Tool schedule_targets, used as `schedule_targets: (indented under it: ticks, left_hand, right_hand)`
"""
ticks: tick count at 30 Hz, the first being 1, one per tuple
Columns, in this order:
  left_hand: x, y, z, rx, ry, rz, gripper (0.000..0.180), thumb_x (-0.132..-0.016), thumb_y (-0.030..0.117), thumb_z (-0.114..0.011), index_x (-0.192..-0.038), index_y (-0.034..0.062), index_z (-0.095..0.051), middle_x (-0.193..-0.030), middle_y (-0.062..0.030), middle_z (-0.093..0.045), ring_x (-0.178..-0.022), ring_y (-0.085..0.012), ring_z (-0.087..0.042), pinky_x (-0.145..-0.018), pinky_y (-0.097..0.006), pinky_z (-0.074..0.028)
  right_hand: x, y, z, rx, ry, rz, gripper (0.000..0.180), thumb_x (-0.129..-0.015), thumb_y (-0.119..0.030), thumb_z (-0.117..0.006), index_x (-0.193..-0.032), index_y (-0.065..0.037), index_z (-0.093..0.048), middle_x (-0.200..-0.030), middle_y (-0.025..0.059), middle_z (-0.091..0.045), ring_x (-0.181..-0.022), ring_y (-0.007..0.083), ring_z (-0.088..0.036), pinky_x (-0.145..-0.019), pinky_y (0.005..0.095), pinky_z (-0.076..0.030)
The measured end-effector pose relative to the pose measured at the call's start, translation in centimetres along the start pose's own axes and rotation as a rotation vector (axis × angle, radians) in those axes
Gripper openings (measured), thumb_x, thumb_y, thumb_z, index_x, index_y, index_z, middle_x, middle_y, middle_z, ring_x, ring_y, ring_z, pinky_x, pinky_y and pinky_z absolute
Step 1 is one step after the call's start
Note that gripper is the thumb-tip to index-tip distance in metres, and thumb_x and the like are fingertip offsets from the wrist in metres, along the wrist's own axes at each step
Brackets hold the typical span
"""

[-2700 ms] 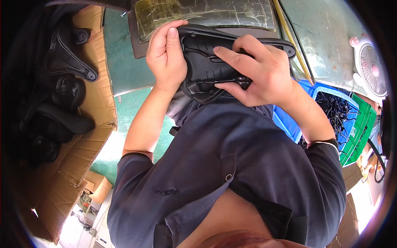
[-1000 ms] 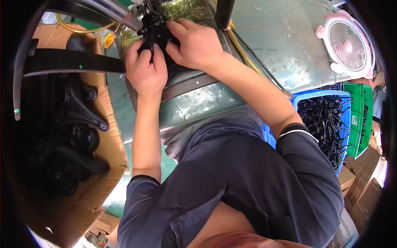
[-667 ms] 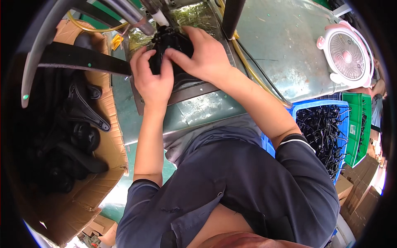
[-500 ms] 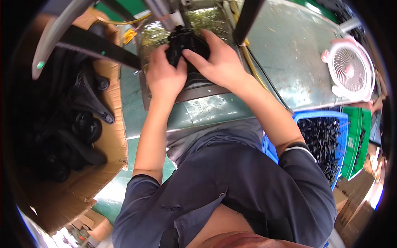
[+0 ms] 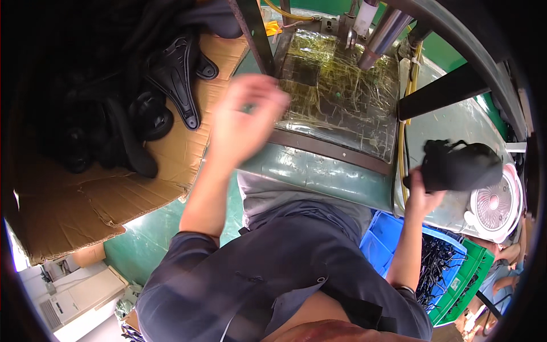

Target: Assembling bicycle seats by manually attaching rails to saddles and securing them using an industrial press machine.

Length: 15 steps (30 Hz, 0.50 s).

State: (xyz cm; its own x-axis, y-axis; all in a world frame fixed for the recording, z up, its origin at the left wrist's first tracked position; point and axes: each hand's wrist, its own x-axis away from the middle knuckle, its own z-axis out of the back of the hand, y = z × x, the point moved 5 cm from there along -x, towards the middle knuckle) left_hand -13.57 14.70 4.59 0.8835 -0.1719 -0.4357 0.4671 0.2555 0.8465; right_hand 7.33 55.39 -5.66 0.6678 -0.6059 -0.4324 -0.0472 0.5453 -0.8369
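Spreading along the left side, an open brown carton (image 5: 154, 196) holds black moulded parts, among them a forked part (image 5: 174, 82) with its narrow end pointing down. Below it, a white cabinet (image 5: 82, 296) stands beside the green floor (image 5: 137, 253). In the middle, a green table (image 5: 319, 171), scuffed and shiny, carries a dark plate (image 5: 342, 128) wrapped in wrinkled clear and yellowish film, with a slanted metal cylinder (image 5: 384, 40) over it. Farther right come a yellow hose (image 5: 409, 94), a blue bin (image 5: 377, 242) and a green bin (image 5: 467, 279), both with small black pieces inside, then a pink-and-white fan (image 5: 493, 199) and another person (image 5: 504, 279) at the rim. The left hand (image 5: 245, 117) is blurred between carton and plate, fingers curled; whether it holds anything, I cannot tell. The right hand (image 5: 423, 196) grips a black part (image 5: 462, 166) by its left end, over the table's right side and overlapping the fan in view. Its long axis runs roughly level, the uneven, knobbly end to the left, the smooth rounded end pointing right
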Motion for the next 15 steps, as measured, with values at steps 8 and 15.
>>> schedule_targets:
  ticks: [8, 15]
  left_hand:
    - [-2.7, -12.8, 11.7, -1.029, 0.278, 0.598, 0.123, -0.082, 0.050, -0.089, -0.157, -0.0190, -0.020, -0.139, -0.0413, -0.054, -0.131, -0.0528, -0.060, -0.111, -0.049, -0.052]
    - [4.2, -9.5, 10.5, 0.754, 0.275, 0.530, 0.078, -0.084, 0.036, -0.084, -0.135, -0.0131, -0.052, -0.117, -0.0245, -0.065, -0.099, -0.0356, -0.071, -0.092, -0.042, -0.057]
  right_hand:
    - [-19.1, 5.5, 6.3, -0.730, 0.047, -0.351, 0.070, -0.108, -0.028, -0.070, -0.152, 0.017, -0.041, -0.148, 0.0291, -0.057, -0.133, 0.0310, -0.063, -0.120, 0.0407, -0.050]
    - [-8.2, 3.3, 13.2, 0.718, 0.051, 0.165, 0.051, -0.101, -0.019, -0.076, -0.145, 0.005, -0.062, -0.153, 0.0233, -0.059, -0.140, 0.0361, -0.059, -0.116, 0.0434, -0.048]
